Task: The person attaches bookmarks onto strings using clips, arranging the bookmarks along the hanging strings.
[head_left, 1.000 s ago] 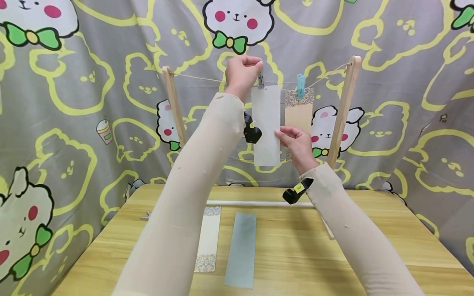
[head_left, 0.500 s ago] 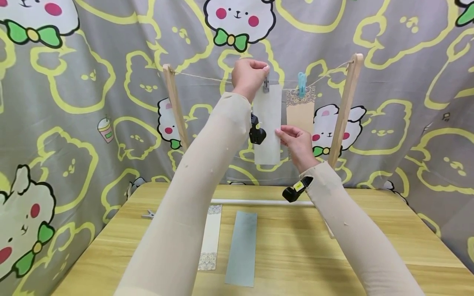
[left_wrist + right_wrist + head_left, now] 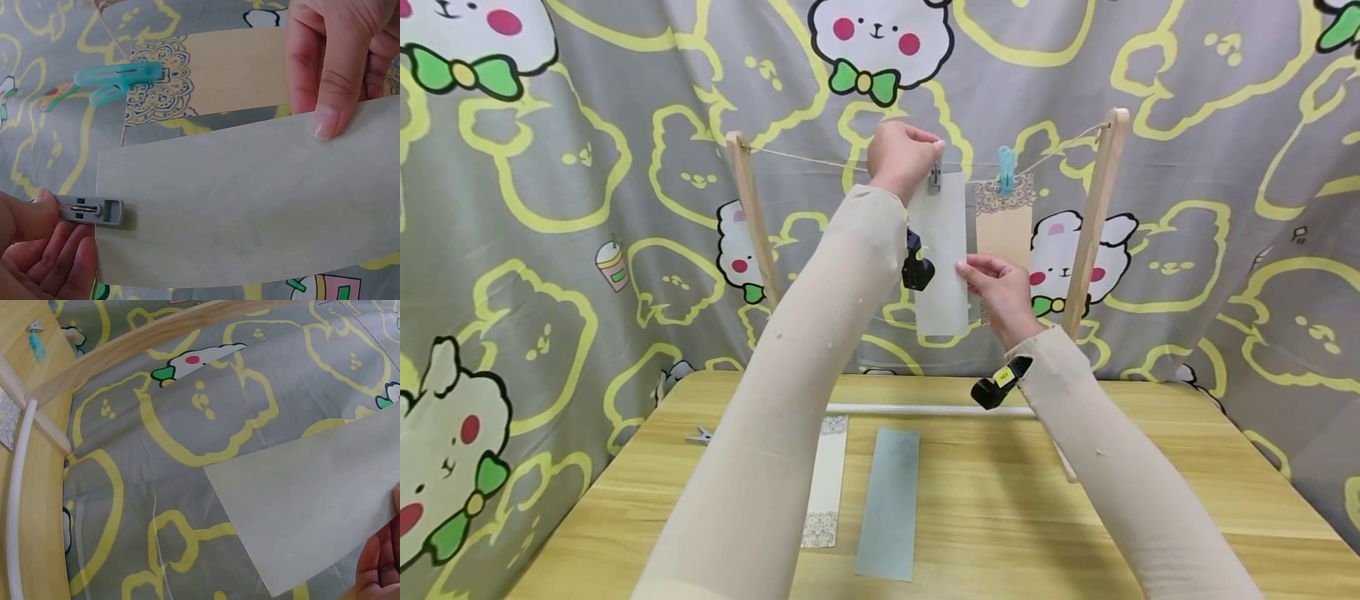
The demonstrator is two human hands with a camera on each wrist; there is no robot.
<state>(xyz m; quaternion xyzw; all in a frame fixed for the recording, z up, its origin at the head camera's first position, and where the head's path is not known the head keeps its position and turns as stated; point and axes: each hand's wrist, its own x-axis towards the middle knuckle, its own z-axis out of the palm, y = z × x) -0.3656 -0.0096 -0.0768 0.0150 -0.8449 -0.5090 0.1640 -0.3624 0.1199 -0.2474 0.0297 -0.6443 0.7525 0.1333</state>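
String (image 3: 805,158): tied between two wooden posts (image 3: 1097,217), dipping in the middle.
Left hand (image 3: 901,158): up by the middle of the string, pinching a gray peg (image 3: 90,210) with thumb and fingers.
Right hand (image 3: 1002,292): below the string, pinching the side edge of the pale paper (image 3: 943,275), thumb in front.
Pale paper: long and plain, its top end by the string, the rest reaching down below it.
Gray peg: its nose is over the top edge of the pale paper; I can't tell if it bites the string too.
Blue peg (image 3: 1007,171): on the string, nearer its right end, with a lacy tan paper (image 3: 1003,233) hanging down.
Table (image 3: 985,517): lower than the string, with a lacy cream paper (image 3: 827,483), a blue-gray paper (image 3: 889,504) and a small clip (image 3: 699,435) on top.
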